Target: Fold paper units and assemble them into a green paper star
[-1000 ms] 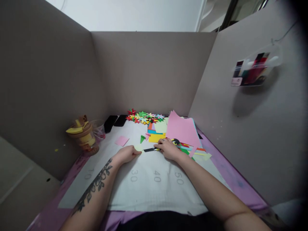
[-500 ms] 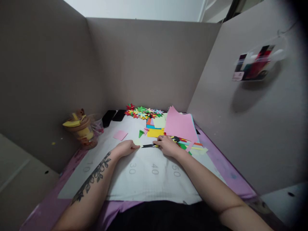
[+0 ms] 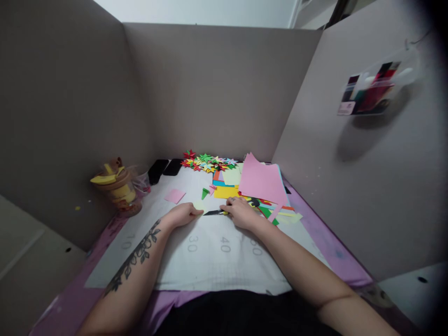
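Observation:
My left hand [image 3: 184, 214] is closed, thumb and finger pinched at the near edge of a small pale yellow-green piece of paper [image 3: 199, 205]. Fingers wrapped round its handle, my right hand [image 3: 240, 212] grips a utility knife; its dark blade [image 3: 212, 213] points left, the tip close to my left fingertips and the paper. Just beyond lie a folded green paper piece [image 3: 205, 193] and a small folded pink piece [image 3: 212, 189]. A pink paper square [image 3: 175, 196] rests to the left.
Several folded paper stars [image 3: 206, 163] are heaped at the back, beside two black phones [image 3: 172, 167]. Coloured sheets, a large pink one [image 3: 262, 179] on top, lie at right. A cup [image 3: 121, 189] stands left. Grey panels surround the table; a clear pouch [image 3: 374, 91] hangs right.
My right hand has shifted slightly left with the utility knife, bringing the blade tip nearer the left fingertips. The left hand stays almost where it was; more of the pale paper shows.

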Motion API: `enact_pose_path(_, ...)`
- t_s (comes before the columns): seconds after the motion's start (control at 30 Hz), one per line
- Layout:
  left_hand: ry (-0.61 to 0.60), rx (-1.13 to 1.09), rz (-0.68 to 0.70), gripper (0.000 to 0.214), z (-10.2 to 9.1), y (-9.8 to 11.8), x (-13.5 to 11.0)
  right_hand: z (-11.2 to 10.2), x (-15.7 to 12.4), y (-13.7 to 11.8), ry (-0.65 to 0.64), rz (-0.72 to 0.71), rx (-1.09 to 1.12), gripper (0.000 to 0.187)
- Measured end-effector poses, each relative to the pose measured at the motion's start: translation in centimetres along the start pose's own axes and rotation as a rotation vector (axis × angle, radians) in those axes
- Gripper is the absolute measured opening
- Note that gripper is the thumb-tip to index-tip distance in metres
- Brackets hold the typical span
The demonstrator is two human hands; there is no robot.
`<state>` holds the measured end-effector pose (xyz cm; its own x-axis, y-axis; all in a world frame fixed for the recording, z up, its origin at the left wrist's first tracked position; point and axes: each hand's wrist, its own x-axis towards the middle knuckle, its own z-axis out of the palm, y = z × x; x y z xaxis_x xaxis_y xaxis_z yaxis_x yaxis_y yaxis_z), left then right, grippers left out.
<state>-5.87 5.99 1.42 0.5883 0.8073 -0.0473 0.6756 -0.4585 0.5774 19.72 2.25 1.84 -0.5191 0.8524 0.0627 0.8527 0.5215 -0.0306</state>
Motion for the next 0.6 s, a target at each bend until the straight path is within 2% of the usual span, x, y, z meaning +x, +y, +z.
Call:
enact_pose_path(0.27,-0.001,0.019,0.011,0.035,-0.1,0.3,0.0,-0.2,-0.1,-0.5,-0.016,0.008,-0.017,0.034)
enact_pose_path(0.6,0.014,-0.068,0.012,0.033,0.0,-0.3,0.1,-0.3,0.1,-1.1,-0.021,0.006,-0.034,0.036)
